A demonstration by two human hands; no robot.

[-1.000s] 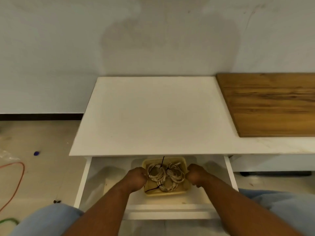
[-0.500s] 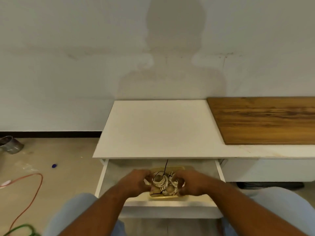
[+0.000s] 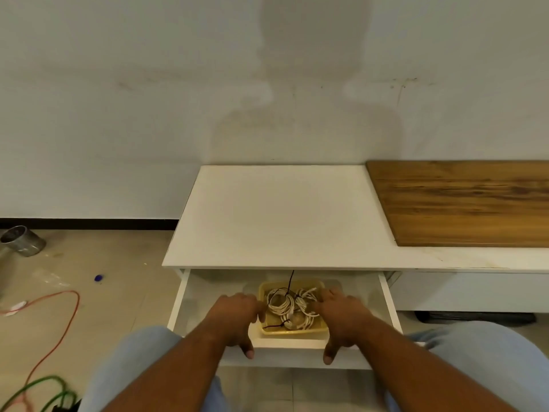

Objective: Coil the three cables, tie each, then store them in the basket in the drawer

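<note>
- cables (image 3: 292, 307): white coils bound with black ties, lying together inside the basket;
- basket (image 3: 297, 282): yellow, shallow, in the drawer, near its front;
- drawer (image 3: 214, 292): white, open

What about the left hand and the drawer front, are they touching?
Touching. The head view shows the left hand gripping the drawer front, thumb on its outer face.
</note>
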